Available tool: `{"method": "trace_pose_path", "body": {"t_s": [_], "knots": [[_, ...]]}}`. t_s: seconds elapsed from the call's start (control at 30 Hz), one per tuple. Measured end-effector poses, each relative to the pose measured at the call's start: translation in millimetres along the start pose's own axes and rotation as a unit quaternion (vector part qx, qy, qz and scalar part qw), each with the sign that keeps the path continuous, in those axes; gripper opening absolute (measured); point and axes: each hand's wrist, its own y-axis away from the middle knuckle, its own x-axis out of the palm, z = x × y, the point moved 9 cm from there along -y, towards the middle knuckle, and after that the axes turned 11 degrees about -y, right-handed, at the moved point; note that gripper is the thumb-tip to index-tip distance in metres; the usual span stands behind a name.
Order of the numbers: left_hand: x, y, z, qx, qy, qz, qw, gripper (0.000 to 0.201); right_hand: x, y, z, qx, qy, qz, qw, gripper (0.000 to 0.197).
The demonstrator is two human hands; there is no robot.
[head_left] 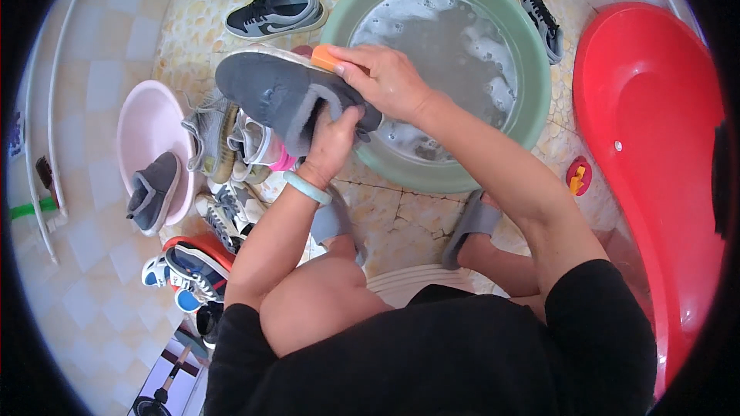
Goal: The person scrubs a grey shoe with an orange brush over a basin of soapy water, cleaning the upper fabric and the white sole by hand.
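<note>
A dark grey fleece-lined shoe is held up beside the large green basin, its toe pointing left. My left hand is closed on it, gripping the collar at its opening. In my closed right hand is an orange scrub brush, pressed against the edge of the shoe's pale sole. The brush's working side is hidden. Cloudy, sudsy water fills the basin. A similar grey shoe leans over the rim of the pink basin at the left.
Several sneakers crowd the floor at my left, and a grey-black sneaker lies beyond the held shoe. Another sneaker stands right of the green basin. A red tub runs along the right side, near a small red-and-yellow object.
</note>
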Motion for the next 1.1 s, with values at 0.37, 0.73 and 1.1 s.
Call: {"method": "trace_pose_path", "body": {"t_s": [0.37, 0.73, 1.1], "knots": [[0, -2, 13, 0.045, -0.138, 0.013, 0.989, 0.039, -4, 13, 4, -0.079, -0.059, -0.036, 0.994, 0.035], [11, 1, 20, 0.036, -0.149, 0.032, 0.988, 0.053, -13, 43, -5, -0.111, -0.041, -0.106, 0.987, 0.036], [17, 3, 18, 0.002, -0.126, 0.053, 0.991, 0.047, -31, 84, -32, -0.088, -0.067, -0.119, 0.987, 0.036]]}}
